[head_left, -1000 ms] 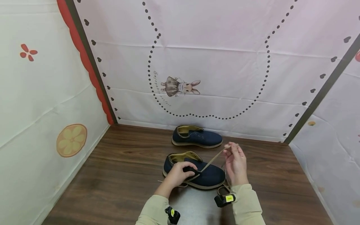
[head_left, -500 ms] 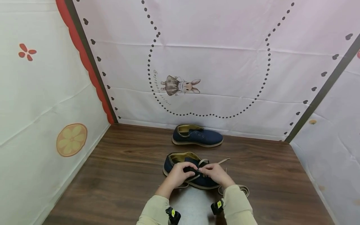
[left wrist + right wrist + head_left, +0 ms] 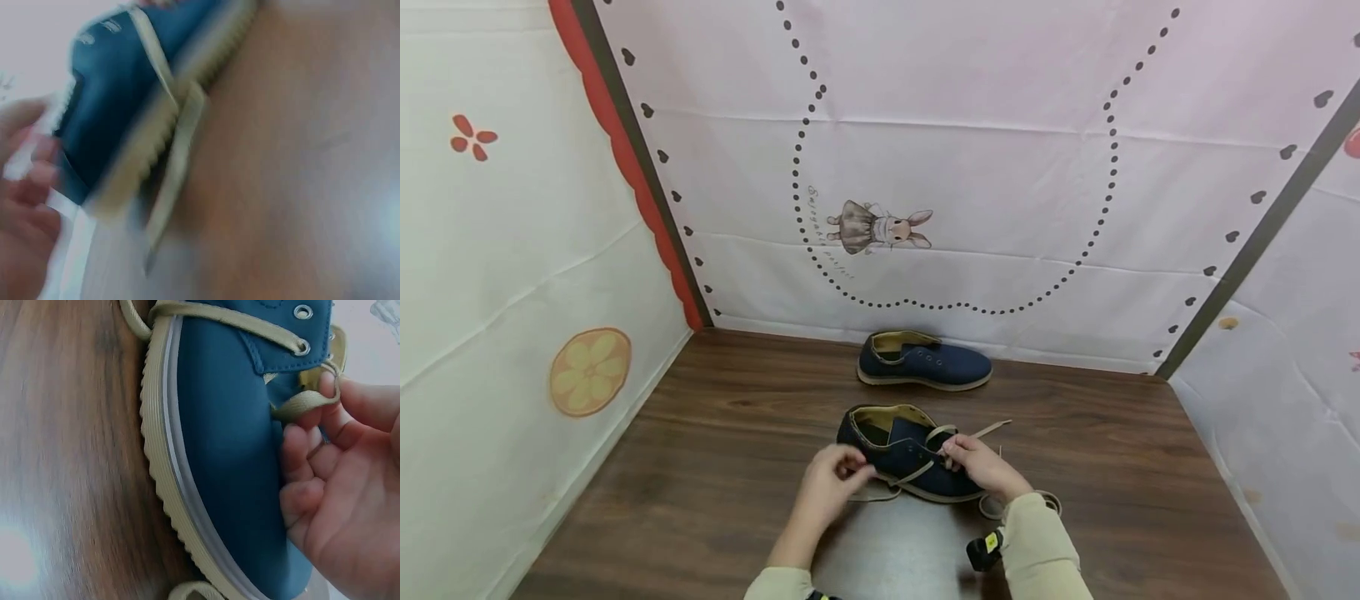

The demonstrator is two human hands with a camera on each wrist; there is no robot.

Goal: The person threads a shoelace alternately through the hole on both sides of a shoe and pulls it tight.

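Observation:
A dark blue shoe (image 3: 887, 454) with a tan sole sits on the wooden surface, its toe pointing right. A tan shoelace (image 3: 250, 322) threads through one eyelet and runs across its side. At the tongue, my right hand (image 3: 988, 467) pinches the lace between thumb and index finger; the other fingers (image 3: 303, 494) rest against the toe part. My left hand (image 3: 829, 487) is beside the heel, fingers loosely bent, with nothing seen in it. In the left wrist view that hand (image 3: 25, 212) is blurred, next to the shoe's heel, and a loose lace end (image 3: 172, 169) hangs by the sole.
A second blue shoe (image 3: 936, 367), no lace visible in its eyelets, stands behind, close to the printed back cloth (image 3: 962, 208). Lace coils (image 3: 1045, 502) lie on the brown wooden surface (image 3: 737, 433) near the right forearm. Printed cloth walls close in both sides.
My right hand has come down from holding the lace stretched up at the right to the eyelets. My left hand has let go of the shoe's side flap and moved left and down.

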